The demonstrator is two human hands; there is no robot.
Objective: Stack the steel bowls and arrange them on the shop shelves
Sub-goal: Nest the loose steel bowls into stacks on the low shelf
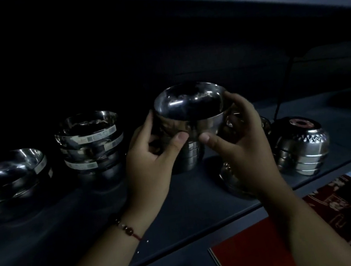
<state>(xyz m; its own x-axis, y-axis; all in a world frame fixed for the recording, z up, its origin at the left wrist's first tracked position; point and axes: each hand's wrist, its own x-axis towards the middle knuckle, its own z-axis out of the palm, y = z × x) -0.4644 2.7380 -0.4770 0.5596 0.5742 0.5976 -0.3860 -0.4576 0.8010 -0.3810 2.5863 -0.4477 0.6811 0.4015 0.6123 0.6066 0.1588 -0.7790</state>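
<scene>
Both hands, left hand point(150, 156) and right hand point(239, 144), grip the polished steel bowl point(189, 110) at frame centre by its walls; it looks light, rigid, slippery, best held under the rim

Bowls point(190, 110) — polished, mirror-bright steel; stack at right point(302, 146) has an embossed zigzag band. Shelf point(70, 226) — smooth, matt grey.

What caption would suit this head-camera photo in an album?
Both hands, left hand and right hand, hold a steel bowl over a stack on the dim shop shelf.
</scene>
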